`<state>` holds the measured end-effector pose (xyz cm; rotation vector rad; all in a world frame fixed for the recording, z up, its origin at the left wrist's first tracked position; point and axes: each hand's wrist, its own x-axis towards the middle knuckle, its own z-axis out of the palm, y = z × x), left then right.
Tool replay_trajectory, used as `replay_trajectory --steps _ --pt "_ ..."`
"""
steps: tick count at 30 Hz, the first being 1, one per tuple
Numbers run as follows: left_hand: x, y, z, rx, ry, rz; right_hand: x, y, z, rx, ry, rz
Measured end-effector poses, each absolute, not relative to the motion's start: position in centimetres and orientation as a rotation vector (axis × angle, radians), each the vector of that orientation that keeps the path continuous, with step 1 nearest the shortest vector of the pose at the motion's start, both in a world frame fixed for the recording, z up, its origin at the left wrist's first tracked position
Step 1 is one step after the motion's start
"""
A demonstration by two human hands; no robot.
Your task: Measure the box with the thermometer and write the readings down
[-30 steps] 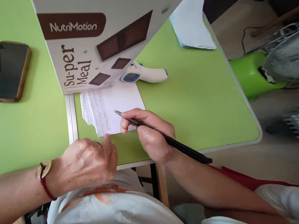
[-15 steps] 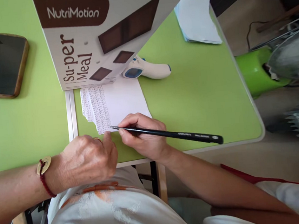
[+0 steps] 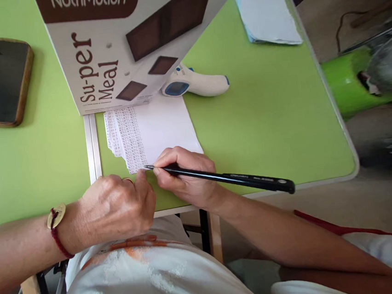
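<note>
My right hand grips a black pen between thumb and fingers. Its tip touches or hovers just above the lower end of the written rows on a white paper sheet. Several sheets lie fanned at its left edge, covered in small handwritten characters. My left hand is curled closed at the table edge, with its index finger against the sheet's bottom edge beside the pen tip. The underside of that hand is hidden, so I cannot see whether anything is inside it.
A brown and white box stands over the papers' far end. Beside it lies a white and blue handheld thermometer. A phone rests on the green table at left; more papers lie at far right, near a green bin.
The camera view has shifted slightly, moving the box and papers up a little. The pen stays at nearly the same place by the bottom of the writing. Both hands keep their hold.
</note>
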<state>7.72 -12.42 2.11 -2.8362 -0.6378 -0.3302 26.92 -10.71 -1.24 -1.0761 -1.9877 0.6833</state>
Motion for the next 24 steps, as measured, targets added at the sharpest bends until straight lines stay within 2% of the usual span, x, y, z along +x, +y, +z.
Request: replay_trajectory --steps 24 --pt "7.71 -12.28 1.95 -2.844 -0.642 -0.368 26.92 -10.63 -1.30 -1.069 -2.008 0.607"
